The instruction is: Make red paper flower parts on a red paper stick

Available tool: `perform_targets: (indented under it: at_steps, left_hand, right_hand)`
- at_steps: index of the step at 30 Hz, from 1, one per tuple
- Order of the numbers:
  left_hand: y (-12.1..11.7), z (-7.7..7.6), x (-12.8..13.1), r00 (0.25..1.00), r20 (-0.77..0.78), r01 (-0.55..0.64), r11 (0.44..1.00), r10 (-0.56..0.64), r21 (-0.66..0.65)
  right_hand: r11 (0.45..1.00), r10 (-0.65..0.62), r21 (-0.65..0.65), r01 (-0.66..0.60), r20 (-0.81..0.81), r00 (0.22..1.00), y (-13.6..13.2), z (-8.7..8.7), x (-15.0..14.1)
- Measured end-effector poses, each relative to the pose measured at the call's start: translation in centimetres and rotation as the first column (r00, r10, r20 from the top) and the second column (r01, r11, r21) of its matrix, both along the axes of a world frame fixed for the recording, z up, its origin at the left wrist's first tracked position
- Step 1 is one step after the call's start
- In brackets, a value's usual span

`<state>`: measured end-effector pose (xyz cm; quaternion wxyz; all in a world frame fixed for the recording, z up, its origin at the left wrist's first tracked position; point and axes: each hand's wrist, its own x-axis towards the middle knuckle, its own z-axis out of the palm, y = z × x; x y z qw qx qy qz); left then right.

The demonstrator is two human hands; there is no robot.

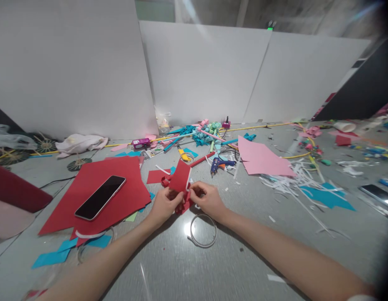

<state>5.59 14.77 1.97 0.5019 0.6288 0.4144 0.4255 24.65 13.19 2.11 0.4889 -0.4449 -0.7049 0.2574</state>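
Observation:
Between my hands is a piece of red paper (180, 177) with a white strip along its right edge. My left hand (165, 205) pinches its lower left part, thumb against fingers. On the right side, my right hand (208, 200) has thumb and fingertips closed at the white strip (188, 183); whether it grips the strip or the paper I cannot tell. Below the hands lies a coiled tape roll or ring (204, 246) on the floor. Just beyond them are another red paper piece (154, 177) and a blue glue gun (221, 165).
At left a phone (100, 197) rests on large red paper sheets (125, 196). Pink paper (261, 158), white paper scraps (284, 184) and blue paper (328, 196) lie right. A yellow cable (253, 128) runs before white panels (206, 71). Another phone (377, 196) lies far right.

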Motion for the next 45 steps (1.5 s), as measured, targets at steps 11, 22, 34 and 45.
perform_targets:
  at_steps: [11, 22, 34, 45]
  left_hand:
    - [-0.2, 0.7, -0.2, 0.996, 0.087, -0.013, 0.999, 0.016, -0.031]
    - [-0.1, 0.4, -0.4, 0.984, 0.164, 0.079, 0.994, -0.066, -0.072]
    - [-0.4, 0.9, -0.5, 0.969, 0.103, 0.23, 0.973, -0.225, -0.035]
    - [-0.3, 0.8, -0.6, 0.975, 0.138, 0.187, 0.979, -0.174, -0.086]
  right_hand:
    - [1.0, -0.005, 0.002, 0.005, -0.013, 1.0, 0.0, 0.0, -0.1]
    - [0.976, -0.049, 0.214, 0.036, 0.055, 0.997, -0.4, 0.5, 0.2]
    - [0.958, -0.087, 0.285, 0.019, 0.227, 0.97, -0.1, 0.2, 0.1]
    - [0.974, -0.058, 0.225, 0.001, 0.248, 0.967, -0.2, 0.6, 0.1]
